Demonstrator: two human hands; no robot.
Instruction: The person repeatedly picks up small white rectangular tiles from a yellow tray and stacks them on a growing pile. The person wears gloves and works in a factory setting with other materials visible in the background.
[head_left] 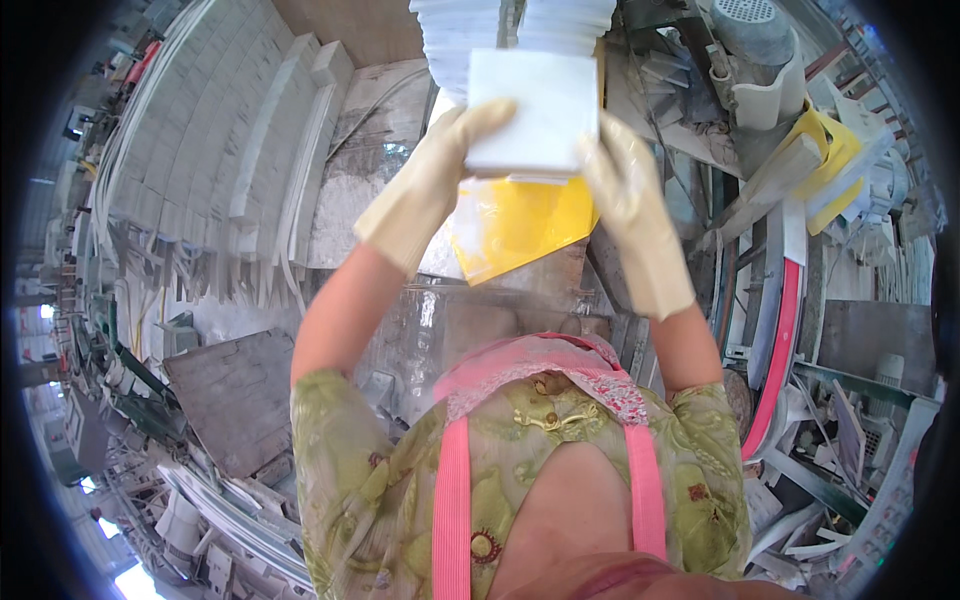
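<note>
Both my hands wear cream rubber gloves and hold up a white square tile (535,110) between them. My left hand (445,165) is closed on its left edge, with the thumb lying over the face. On the lower right edge, my right hand (622,180) grips with bent fingers, slightly blurred. A thin second edge shows under the tile, but I cannot tell whether more than one piece is held. Below it a bright yellow sheet (525,228) hangs or lies, partly hidden by the tile. Just beyond stand stacks of thin white tiles (468,38).
Long rows of stacked pale slabs (190,130) fill the left. At right are a grey motor (750,30), a yellow plastic piece (835,165) and a curved pink-and-white strip (785,350). A flat board (230,400) lies at lower left, and offcuts clutter the lower right.
</note>
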